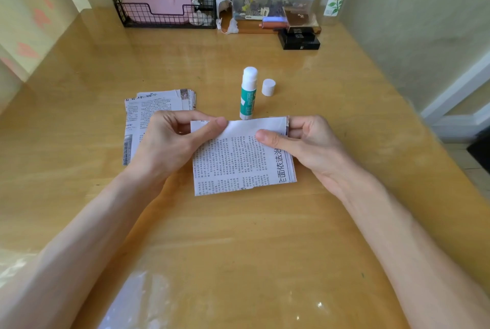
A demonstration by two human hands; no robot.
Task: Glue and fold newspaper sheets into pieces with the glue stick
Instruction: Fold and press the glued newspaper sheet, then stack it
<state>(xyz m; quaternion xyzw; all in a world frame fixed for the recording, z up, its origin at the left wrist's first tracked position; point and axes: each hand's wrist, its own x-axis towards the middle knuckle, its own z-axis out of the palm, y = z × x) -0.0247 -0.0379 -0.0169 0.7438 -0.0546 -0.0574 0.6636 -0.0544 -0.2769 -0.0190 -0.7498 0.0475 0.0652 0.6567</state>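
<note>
Landmark: the glue stick (248, 95) stands upright on the wooden table (238, 236), and every place below is told from it.
Glue stick: its top is bare, the white glue showing; nobody is touching it.
Cap (268, 87): off, standing on the table just beside the glue stick, on the right-hand side.
Sheet in hand (242, 161): one newspaper sheet lies directly in front of the glue stick, on the person's side, its far edge turned up and over into a narrow flap that almost meets the stick's base.
Left hand (169, 143): closed on the sheet's far left corner, thumb on top pressing the flap down, fingers curled behind it.
Right hand (299, 140): closed on the sheet's far right corner, thumb laid flat across the flap, fingers at the paper's edge.
Newspaper stack (152, 116): to the left of the glue stick and slightly nearer the person, partly under the left hand; whether these are finished pieces or sheets waiting, I cannot tell.
Done, as I judge it: the stick is opened and ready, and the first fold of this sheet is being pressed.
Left, as I judge it: whether glue is already on the flap cannot be seen; this sheet needs further folding, and the stack may hold more work.
</note>
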